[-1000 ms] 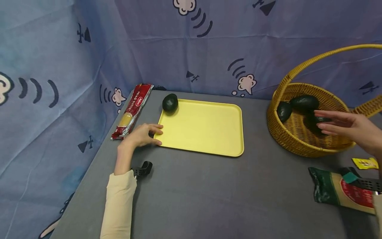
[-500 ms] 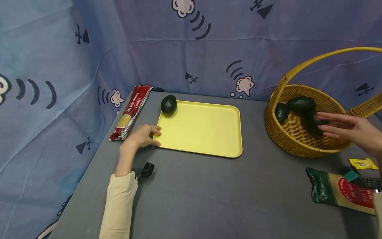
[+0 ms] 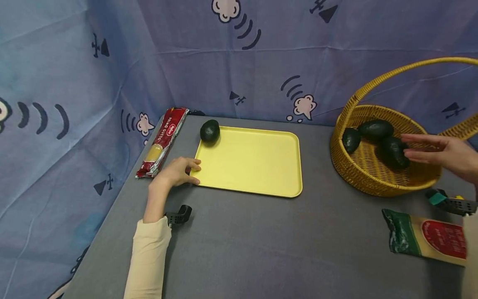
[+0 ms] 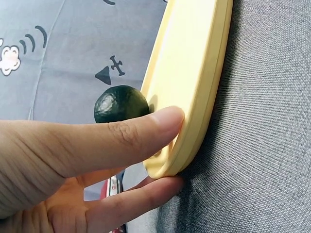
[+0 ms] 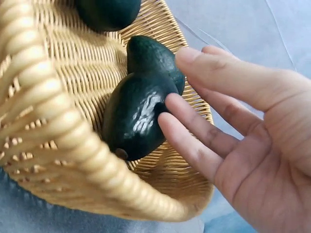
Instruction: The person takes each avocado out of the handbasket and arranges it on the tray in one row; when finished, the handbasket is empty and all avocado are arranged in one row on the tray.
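Observation:
At the left end of the yellow tray (image 3: 250, 162), my left hand (image 3: 174, 172) grips the near corner. In the left wrist view the thumb (image 4: 167, 119) lies on the rim, with a finger against the edge below. One dark green avocado (image 3: 210, 131) rests in the tray's far left corner. My right hand (image 3: 444, 155) reaches over the wicker basket (image 3: 347, 170), its fingers extended and apart. Beside those fingertips lies an avocado (image 5: 138, 116); whether they touch it I cannot tell. Two more avocados, one at the back (image 3: 375, 129) and one at the left (image 3: 351, 140), lie in the basket.
A red pasta packet (image 3: 163, 141) lies left of the tray. At right, in front of the basket, is a green and beige packet (image 3: 425, 236). A yellow wrapper (image 3: 459, 197) is mostly hidden by the right wrist camera. Patterned cloth (image 3: 261, 62) hangs behind the table.
My right hand has shifted slightly right and away from me, uncovering more of the nearest avocado; its wrist camera now covers most of the yellow wrapper. The left hand stays at the tray corner.

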